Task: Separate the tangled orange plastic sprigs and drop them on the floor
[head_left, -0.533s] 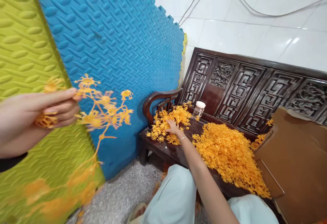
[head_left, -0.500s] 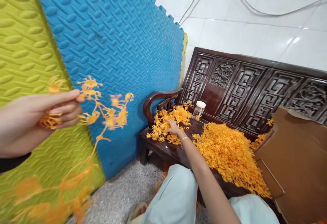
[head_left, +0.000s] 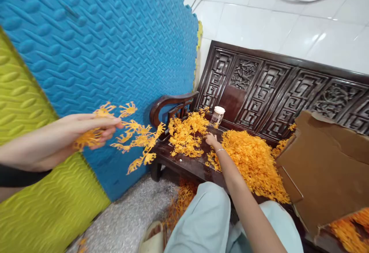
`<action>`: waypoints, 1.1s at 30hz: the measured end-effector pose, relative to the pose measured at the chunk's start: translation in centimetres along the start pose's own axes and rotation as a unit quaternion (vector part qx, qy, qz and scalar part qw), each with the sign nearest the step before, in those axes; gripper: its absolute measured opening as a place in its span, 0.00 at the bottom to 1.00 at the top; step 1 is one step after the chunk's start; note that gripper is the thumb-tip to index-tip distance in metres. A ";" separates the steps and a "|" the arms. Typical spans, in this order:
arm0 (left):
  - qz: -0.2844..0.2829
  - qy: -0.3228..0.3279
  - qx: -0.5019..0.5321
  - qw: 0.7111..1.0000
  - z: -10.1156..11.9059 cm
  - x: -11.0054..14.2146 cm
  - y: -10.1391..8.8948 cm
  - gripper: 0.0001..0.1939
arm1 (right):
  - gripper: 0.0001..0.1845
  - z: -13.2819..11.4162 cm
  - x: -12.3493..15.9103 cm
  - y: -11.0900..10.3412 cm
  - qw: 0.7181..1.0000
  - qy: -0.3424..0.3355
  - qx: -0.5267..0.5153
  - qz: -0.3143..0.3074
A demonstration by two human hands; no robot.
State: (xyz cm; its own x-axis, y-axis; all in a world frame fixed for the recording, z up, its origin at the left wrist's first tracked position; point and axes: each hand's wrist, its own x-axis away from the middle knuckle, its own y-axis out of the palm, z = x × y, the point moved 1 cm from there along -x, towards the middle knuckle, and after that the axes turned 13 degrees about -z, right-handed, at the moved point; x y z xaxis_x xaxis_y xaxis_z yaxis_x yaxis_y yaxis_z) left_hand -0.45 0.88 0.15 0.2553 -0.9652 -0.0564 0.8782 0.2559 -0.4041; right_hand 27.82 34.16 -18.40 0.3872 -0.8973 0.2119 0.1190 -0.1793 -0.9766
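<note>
Caution: the orange sprig [head_left: 144, 130] may tear or drop if the left hand [head_left: 88, 127] pinches one thin stem and pulls sharply. Its loose ends hang near the bench armrest [head_left: 170, 98] and could snag there. Strands in the small pile [head_left: 187, 133] may tangle if dragged against the large pile [head_left: 248, 157]. A wide sweep of the right arm could tip the lidded jug [head_left: 217, 115] behind the small pile.

Pose: the left arm extends from the left edge, raised in front of the blue mat [head_left: 115, 53], thumb uppermost, fingers curled, grasping the sprig. The right arm reaches forward above the bench seat [head_left: 196, 165]; the right hand [head_left: 212, 140] is between both piles. Whether its fingers grip a strand cannot be told.
</note>
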 end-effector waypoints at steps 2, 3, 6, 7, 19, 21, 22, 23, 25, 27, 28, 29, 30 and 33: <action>-0.031 -0.004 0.008 0.999 0.7 -0.9 0.8 0.14 | 0.17 0.2 -0.1 0.0 1.000 0.022 0.018 -0.009; -0.029 0.005 -0.004 1.000 1.1 -1.3 1.1 0.15 | 0.17 0.3 0.0 -0.1 0.999 0.034 0.027 -0.011; 0.044 0.078 -0.122 0.988 2.2 -1.8 2.3 0.17 | 0.16 0.8 0.4 -0.8 0.997 0.067 0.048 0.002; 0.074 0.109 -0.162 0.978 2.6 -1.8 2.7 0.17 | 0.14 0.9 0.8 -1.2 0.996 0.073 0.052 0.014; 0.139 0.263 -0.168 0.940 7.7 1.5 7.0 0.14 | 0.16 1.4 1.7 -2.8 0.998 -0.022 0.034 -0.039; 0.111 0.267 -0.144 0.946 7.9 2.7 6.8 0.12 | 0.16 1.1 1.2 -2.2 0.997 -0.025 0.027 -0.061; 0.082 0.265 -0.128 0.952 7.9 3.3 6.7 0.12 | 0.16 0.9 1.1 -1.9 0.997 -0.024 0.025 -0.067; 0.049 0.260 -0.110 0.958 7.8 3.8 6.6 0.11 | 0.16 0.6 1.0 -1.7 0.997 -0.024 0.022 -0.072; -0.013 0.241 -0.072 0.968 7.3 4.5 6.5 0.09 | 0.16 0.2 1.0 -1.1 0.996 -0.020 0.014 -0.080; -0.051 0.219 -0.030 0.974 6.7 4.7 6.6 0.07 | 0.17 0.1 1.2 -0.6 0.996 -0.007 0.005 -0.087; -0.065 0.208 -0.003 0.976 6.3 4.7 6.8 0.06 | 0.17 0.2 1.4 -0.4 0.996 0.003 0.001 -0.089; -0.084 0.198 0.028 0.976 6.1 4.5 7.1 0.06 | 0.17 0.4 1.6 -0.4 0.996 0.015 -0.004 -0.091; -0.108 0.188 0.060 0.974 5.9 4.3 7.4 0.05 | 0.17 0.6 1.9 -0.4 0.995 0.027 -0.008 -0.091; -0.187 0.158 0.126 0.961 5.9 3.6 8.5 0.04 | 0.17 1.9 2.6 -1.2 0.995 0.053 -0.024 -0.076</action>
State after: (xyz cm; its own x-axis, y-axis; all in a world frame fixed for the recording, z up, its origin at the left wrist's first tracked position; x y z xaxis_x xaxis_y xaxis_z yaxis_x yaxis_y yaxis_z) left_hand 10.33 -0.07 1.91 -0.1984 -0.9501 -0.2409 0.9647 -0.1458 -0.2194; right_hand 30.44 32.80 -16.62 0.2688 -0.8954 0.3549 0.1245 -0.3331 -0.9346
